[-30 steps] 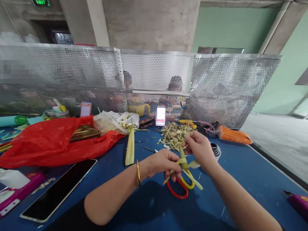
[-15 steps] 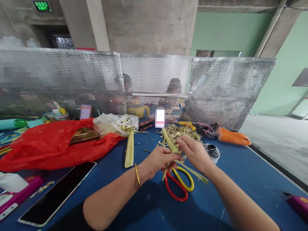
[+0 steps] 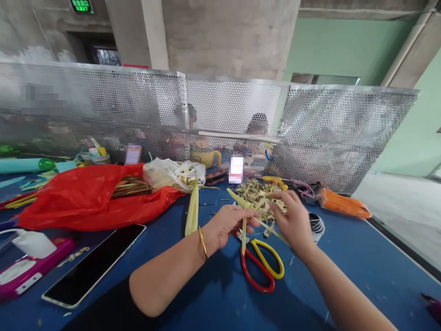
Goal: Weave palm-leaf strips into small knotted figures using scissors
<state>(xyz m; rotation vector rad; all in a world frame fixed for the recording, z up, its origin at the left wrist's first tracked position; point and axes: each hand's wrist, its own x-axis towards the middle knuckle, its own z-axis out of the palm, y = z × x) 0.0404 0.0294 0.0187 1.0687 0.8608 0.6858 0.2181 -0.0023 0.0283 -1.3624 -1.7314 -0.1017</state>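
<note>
A perforated metal screen [image 3: 227,110] crosses the scene, with blurred figures of people visible through its holes. In front of it lies a blue table [image 3: 358,271]. A red plastic bag [image 3: 79,202], spread at the left, bears a bundle of dry brown strips [image 3: 132,187] in its fold; a crumpled white bag [image 3: 163,172] lies just beside it. A dark-screened phone [image 3: 96,264] rests aslant nearer the wearer, with a purple power strip [image 3: 44,266] and its white plug [image 3: 34,243] to the left. The left hand [image 3: 229,225], at centre, pinches pale green leaf strips [image 3: 237,198] between thumb and fingers, above the table: one end points up and away, one hangs down toward the scissors, and another slants to the right. The right hand [image 3: 294,220] is near, its fingers bent before a pile of leaf scraps [image 3: 257,191]; whether they grip a strip cannot be told. An orange packet [image 3: 344,203] lies beyond the right hand. Below both hands are scissors [image 3: 273,276], one handle red and one yellow, the loops apart. A coil of cord [image 3: 316,224] sits just beside the right hand. A gold bracelet [image 3: 202,242] circles the left wrist.
</note>
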